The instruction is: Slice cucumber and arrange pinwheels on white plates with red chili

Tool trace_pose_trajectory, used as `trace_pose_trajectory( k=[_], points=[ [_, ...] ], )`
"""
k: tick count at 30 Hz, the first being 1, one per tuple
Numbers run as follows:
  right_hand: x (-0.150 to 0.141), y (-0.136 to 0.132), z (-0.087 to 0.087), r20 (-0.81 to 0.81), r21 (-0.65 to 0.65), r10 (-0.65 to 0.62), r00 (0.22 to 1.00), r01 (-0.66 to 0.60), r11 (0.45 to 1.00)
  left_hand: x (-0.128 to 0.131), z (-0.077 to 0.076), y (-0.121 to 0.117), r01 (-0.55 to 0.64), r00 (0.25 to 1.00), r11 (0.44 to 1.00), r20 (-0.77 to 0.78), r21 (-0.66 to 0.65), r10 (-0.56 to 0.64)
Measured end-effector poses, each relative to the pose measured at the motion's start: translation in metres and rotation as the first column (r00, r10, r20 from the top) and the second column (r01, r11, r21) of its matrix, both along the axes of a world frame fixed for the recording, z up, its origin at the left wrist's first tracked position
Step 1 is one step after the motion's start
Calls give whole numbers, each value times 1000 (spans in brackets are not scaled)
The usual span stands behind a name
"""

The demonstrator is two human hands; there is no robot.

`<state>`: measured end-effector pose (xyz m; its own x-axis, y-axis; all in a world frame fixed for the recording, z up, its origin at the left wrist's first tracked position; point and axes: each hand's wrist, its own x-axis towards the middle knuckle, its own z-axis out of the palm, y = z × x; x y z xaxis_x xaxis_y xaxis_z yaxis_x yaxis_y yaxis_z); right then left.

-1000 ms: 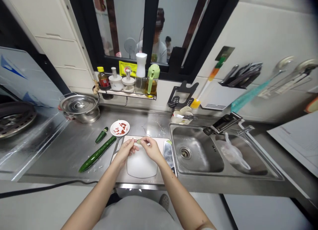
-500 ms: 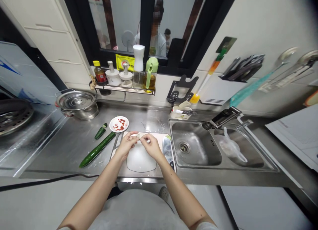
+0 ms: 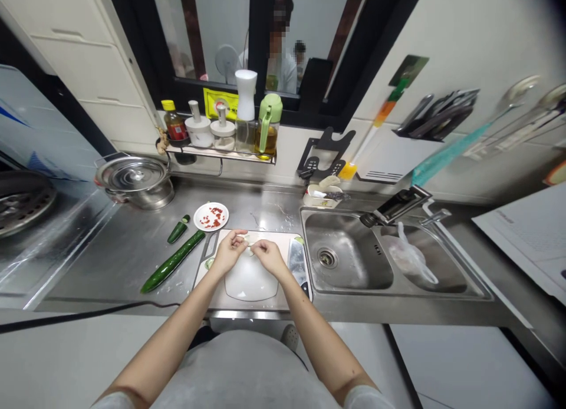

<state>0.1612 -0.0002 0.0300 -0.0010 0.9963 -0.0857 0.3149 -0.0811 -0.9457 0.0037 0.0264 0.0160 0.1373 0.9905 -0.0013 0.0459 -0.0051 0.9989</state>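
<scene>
Both my hands meet over the far part of a white cutting board (image 3: 250, 282). My left hand (image 3: 229, 251) and my right hand (image 3: 266, 256) pinch a small pale piece (image 3: 248, 244) between their fingertips; I cannot make out what it is. A broad knife (image 3: 297, 261) lies on the board's right edge, just right of my right hand. A long cucumber (image 3: 172, 263) lies on the steel counter left of the board, with a short cucumber end (image 3: 177, 230) beyond it. A small white dish of chopped red bits (image 3: 211, 215) stands behind the board.
A steel sink (image 3: 354, 261) with a plastic bag (image 3: 409, 256) lies to the right. A lidded steel pot (image 3: 132, 179) stands at the left rear. A shelf of condiment bottles (image 3: 221, 132) hangs under the window. A black cable (image 3: 66, 317) runs along the counter's front.
My hands have drawn closer together and moved slightly toward the board's far edge. The greenish piece seen between my fingers a second ago now looks pale.
</scene>
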Motion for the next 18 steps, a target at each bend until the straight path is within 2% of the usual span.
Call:
trace_pose_trajectory(
  k=[6, 9, 13, 18],
  points=[
    [3, 4, -31, 228, -226, 19, 973, 34, 973, 6, -42, 2, 35, 981, 998, -191, -46, -43],
    [2, 6, -41, 319, -325, 36, 947, 73, 943, 10, -56, 3, 28, 966, 996, -252, -84, -49],
    [-1, 11, -48, 364, -364, 40, 930, 102, 926, 16, -60, 7, 24, 932, 996, -360, -82, -52],
    [-3, 17, -50, 429, -384, 52, 902, 130, 914, 21, -53, 14, 78, 837, 996, -540, -36, -84]
  ],
)
